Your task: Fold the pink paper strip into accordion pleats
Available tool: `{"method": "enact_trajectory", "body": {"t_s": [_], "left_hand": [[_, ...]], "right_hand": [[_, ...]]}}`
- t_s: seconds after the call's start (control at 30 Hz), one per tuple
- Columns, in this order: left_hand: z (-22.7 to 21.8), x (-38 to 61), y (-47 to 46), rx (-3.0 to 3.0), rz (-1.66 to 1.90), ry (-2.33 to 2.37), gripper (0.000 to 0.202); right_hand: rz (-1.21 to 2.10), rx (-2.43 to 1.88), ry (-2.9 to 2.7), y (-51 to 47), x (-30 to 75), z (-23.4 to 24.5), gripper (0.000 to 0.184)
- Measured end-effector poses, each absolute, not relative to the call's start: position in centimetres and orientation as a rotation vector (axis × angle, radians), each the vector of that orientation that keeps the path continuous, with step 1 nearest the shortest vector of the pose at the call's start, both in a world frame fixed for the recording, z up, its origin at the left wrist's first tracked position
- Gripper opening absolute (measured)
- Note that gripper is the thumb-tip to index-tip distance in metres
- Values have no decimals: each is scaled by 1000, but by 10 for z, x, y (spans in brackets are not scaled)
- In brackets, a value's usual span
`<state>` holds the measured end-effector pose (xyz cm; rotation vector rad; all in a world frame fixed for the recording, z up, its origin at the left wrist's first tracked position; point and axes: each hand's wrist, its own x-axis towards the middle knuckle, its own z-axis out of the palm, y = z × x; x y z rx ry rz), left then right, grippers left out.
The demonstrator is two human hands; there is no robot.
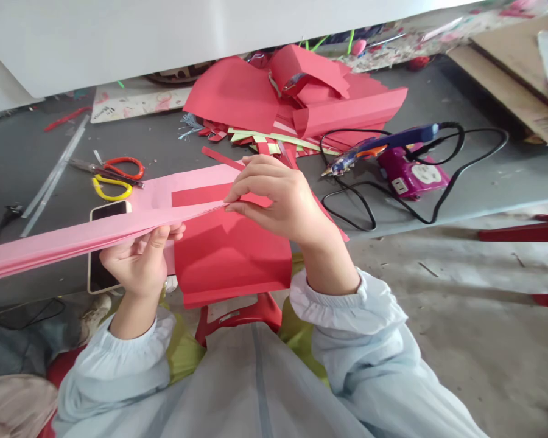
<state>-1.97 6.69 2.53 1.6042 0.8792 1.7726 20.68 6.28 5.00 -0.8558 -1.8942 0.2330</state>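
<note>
A long folded strip of pink paper [73, 239] stretches from the left edge of the view to the middle. My left hand [141, 258] grips its lower edge, thumb in front. At its right end, my right hand [274, 198] pinches the paper between thumb and fingers. Beneath the hands lies red paper [232, 255], its near part drooping over the table's front edge. A flat pink sheet [158, 190] rests under and behind it. Left of these, a phone [101, 267] lies partly covered by the strip and my left hand.
Scissors [112, 187] with red and yellow handles lie left. Red paper sheets [242, 91] are heaped at the back. A blue glue gun [388, 141] rests on a purple power socket [415, 173], its black cable looping around. Cardboard [511, 79] stands at far right; a red stool [246, 316] is below.
</note>
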Motion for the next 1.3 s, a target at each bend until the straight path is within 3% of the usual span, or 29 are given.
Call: {"method": "enact_trajectory", "body": {"t_s": [0.33, 0.87, 1.3], "left_hand": [[25, -20, 65, 1569, 1728, 876, 6], [19, -21, 67, 1547, 1673, 1005, 13], [22, 1, 56, 1673, 1497, 959, 6]], "right_hand": [[234, -883, -1910, 63, 208, 51, 16], [233, -925, -1903, 61, 200, 52, 11], [291, -879, -1983, 59, 180, 55, 15]]}}
